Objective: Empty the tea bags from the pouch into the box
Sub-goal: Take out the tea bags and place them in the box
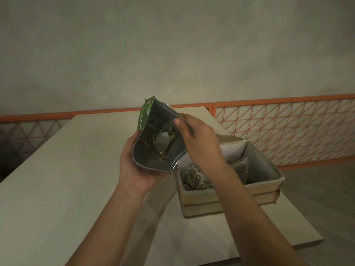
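Left hand (137, 166) and right hand (197, 139) grip one pouch (153, 156) beside one box (230, 191) of tea bags (194, 179).

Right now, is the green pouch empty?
No. Tea bags still show inside the open pouch, held by both hands.

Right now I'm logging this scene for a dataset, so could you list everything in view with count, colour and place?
Green foil pouch: one, silver inside, held open above the table.
Tea bags in the pouch: several, greyish.
Beige cardboard box: one, on the table, right of the pouch.
Tea bags in the box: several, greyish.
Pale wooden table: one.
Orange lattice railing: behind the table.
Left hand: cradles the pouch.
Right hand: grip on the pouch rim.
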### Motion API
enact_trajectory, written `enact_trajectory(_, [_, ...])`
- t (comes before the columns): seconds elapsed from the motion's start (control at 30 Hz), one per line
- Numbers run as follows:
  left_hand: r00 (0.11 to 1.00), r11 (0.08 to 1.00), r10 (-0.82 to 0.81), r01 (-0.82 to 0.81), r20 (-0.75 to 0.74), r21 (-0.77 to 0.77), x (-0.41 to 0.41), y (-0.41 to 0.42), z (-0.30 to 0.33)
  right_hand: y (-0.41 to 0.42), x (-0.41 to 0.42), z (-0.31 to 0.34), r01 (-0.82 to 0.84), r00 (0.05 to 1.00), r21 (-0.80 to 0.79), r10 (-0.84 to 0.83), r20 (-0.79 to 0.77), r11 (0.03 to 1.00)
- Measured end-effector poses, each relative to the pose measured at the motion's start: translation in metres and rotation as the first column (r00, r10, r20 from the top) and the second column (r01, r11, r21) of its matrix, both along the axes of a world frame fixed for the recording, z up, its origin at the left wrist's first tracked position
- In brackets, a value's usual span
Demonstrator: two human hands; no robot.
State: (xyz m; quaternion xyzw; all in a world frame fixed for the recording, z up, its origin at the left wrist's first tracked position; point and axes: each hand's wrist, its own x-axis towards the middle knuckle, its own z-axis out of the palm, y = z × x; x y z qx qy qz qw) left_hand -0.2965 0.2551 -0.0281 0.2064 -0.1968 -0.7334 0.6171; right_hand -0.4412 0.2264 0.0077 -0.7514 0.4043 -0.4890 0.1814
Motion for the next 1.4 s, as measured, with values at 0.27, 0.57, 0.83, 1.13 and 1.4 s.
enact_trajectory(0.27, [0.998, 0.982, 0.064, -0.062, 0.005, -0.177, 0.011, -0.003, 0.011, 0.01, 0.022, -0.008, -0.013, 0.98, -0.295, 0.07, 0.185, 0.955])
enact_trajectory(0.57, [0.998, 0.991, 0.03, -0.036, -0.048, -0.133, 0.009, -0.015, -0.001, 0.001, 0.025, -0.018, -0.015, 0.981, -0.241, 0.06, 0.183, 0.97])
enact_trajectory(0.83, [0.997, 0.973, 0.027, -0.041, -0.066, -0.227, 0.009, -0.009, 0.003, 0.01, 0.017, -0.014, -0.019, 0.964, -0.423, 0.129, 0.232, 0.906])
enact_trajectory(1.13, [0.997, 0.992, -0.028, 0.019, -0.068, -0.126, 0.009, -0.015, -0.013, -0.003, 0.012, -0.025, 0.214, 0.976, -0.325, -0.217, 0.026, 0.921])
enact_trajectory(1.4, [0.996, 0.998, 0.039, -0.044, -0.086, -0.055, 0.005, -0.011, -0.023, 0.025, 0.011, -0.036, 0.145, 0.985, -0.224, -0.118, 0.129, 0.964])
